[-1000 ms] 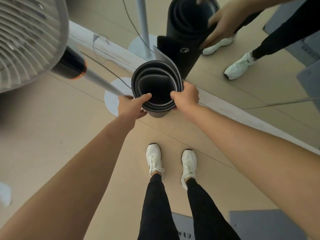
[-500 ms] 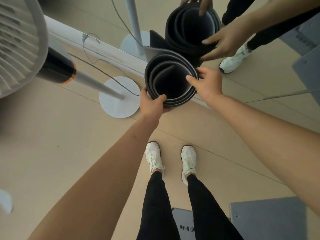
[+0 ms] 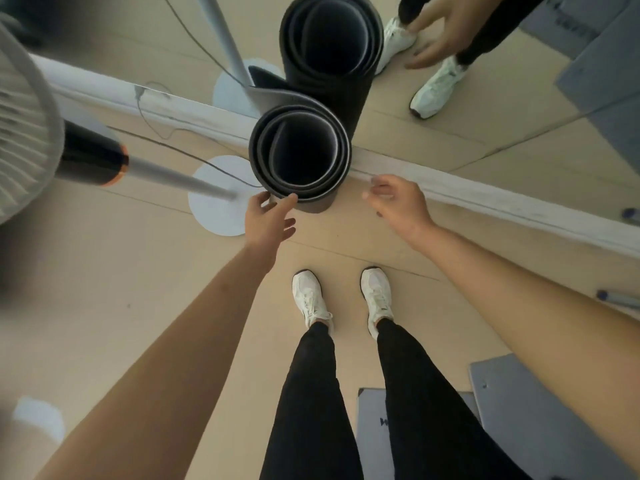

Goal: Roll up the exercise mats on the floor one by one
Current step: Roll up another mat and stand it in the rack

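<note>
A rolled dark grey exercise mat (image 3: 341, 147) stands on end on the floor against the base of a wall mirror, its spiral top facing me. My left hand (image 3: 268, 220) is just below its near rim, fingers loosely bent, with the fingertips at or close to the rim and holding nothing. My right hand (image 3: 398, 202) hovers to the right of the roll, apart from it, fingers relaxed and empty. The mirror shows the reflected roll (image 3: 329, 39) and a reflected hand (image 3: 446, 26).
A standing fan with a white round base (image 3: 214, 206) and slanted pole (image 3: 180, 181) is just left of the roll; its head (image 3: 24, 140) fills the left edge. The mirror's white ledge (image 3: 485, 199) runs diagonally. Grey flat mats (image 3: 526, 417) lie behind my feet.
Both hands gripped the roll's top rim before. They have let go and drawn back, and the roll now stands by itself against the mirror.
</note>
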{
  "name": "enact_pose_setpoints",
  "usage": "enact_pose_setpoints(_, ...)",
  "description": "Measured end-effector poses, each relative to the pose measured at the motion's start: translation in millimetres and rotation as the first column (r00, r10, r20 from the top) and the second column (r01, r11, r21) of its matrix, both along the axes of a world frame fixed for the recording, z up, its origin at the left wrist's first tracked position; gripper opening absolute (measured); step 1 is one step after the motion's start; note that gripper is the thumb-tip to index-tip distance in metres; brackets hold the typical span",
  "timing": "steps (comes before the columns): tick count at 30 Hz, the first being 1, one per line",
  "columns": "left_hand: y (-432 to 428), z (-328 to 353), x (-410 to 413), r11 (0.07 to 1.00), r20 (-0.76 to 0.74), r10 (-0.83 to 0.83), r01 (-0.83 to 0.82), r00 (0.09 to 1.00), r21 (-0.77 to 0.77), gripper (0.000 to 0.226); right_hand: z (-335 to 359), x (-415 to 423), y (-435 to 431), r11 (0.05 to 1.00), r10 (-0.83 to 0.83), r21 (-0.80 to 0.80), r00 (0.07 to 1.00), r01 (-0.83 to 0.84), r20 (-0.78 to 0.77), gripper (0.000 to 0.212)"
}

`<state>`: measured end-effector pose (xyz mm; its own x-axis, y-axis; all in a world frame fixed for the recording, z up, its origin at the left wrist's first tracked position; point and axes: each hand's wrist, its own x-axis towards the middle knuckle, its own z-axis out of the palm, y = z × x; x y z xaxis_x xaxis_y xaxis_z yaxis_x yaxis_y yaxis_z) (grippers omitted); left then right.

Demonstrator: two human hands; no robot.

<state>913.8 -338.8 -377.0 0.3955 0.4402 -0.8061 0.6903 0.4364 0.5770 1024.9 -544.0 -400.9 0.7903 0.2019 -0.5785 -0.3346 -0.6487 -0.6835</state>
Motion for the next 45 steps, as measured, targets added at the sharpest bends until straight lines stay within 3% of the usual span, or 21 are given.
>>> enact_pose_setpoints(3, -24.6, 11.1, -25.4, 0.937, -0.092, -0.292, 0.304, 0.952, 0.170, 0.066, 16.0, -49.2, -43.3, 0.999, -0.016, -0.048, 1.000, 0.015, -0.022, 0.026)
enact_pose_setpoints(7, -74.2, 23.2, -52.0, 0.783, -0.126, -0.608, 0.618, 0.784, 0.066, 0.051, 41.1, -127.3, -99.0, 0.982, -0.160, -0.115, 0.985, 0.152, -0.067, 0.023)
enact_pose_setpoints(10, -117.5, 32.1, -73.3, 0.547, -0.075, -0.834, 0.837, 0.546, 0.014, 0.026, 60.5, -189.8, -138.2, 0.945, -0.307, -0.148, 0.948, 0.293, -0.082, 0.024)
enact_pose_setpoints(14, -158.7, 31.7, -117.4, 0.228, -0.062, -0.972, 0.974, 0.228, 0.013, 0.023, 75.1, -285.8, -186.8, 0.867, -0.490, -0.181, 0.861, 0.465, -0.137, 0.023)
enact_pose_setpoints(20, -206.5, 39.7, -187.6, -0.020, -0.083, -0.996, 1.000, -0.020, 0.000, 0.017, 75.5, -438.2, -228.1, 0.720, -0.690, -0.275, 0.701, 0.637, -0.182, 0.021)
enact_pose_setpoints(26, -287.1, 29.3, -267.5, -0.266, -0.138, -0.957, 0.962, -0.256, 0.058, 0.014, 55.8, -576.8, -244.1, 0.587, -0.808, -0.237, 0.539, 0.774, -0.238, 0.021)
enact_pose_setpoints(31, -370.7, 12.7, -344.0, -0.465, -0.111, -0.879, 0.885, -0.463, -0.016, 0.004, 47.9, -686.8, -256.7, 0.329, -0.928, -0.220, 0.270, 0.918, -0.258, 0.011)
enact_pose_setpoints(34, -411.4, 2.3, -383.9, -0.525, -0.159, -0.833, 0.847, -0.531, -0.082, 0.005, 37.2, -746.0, -261.6, 0.126, -0.963, -0.253, 0.058, 0.959, -0.262, 0.012)
enact_pose_setpoints(40, -469.8, 1.6, -441.4, -0.648, -0.152, -0.734, 0.749, -0.662, -0.135, 0.025, 42.1, -818.3, -276.8, -0.172, -0.941, -0.298, -0.246, 0.939, -0.234, 0.011)
enact_pose_setpoints(45, -532.4, 20.0, -461.5, -0.805, -0.053, -0.585, 0.587, -0.810, -0.088, 0.008, 67.9, -836.0, -301.6, -0.395, -0.875, -0.283, -0.451, 0.874, -0.173, 0.008)
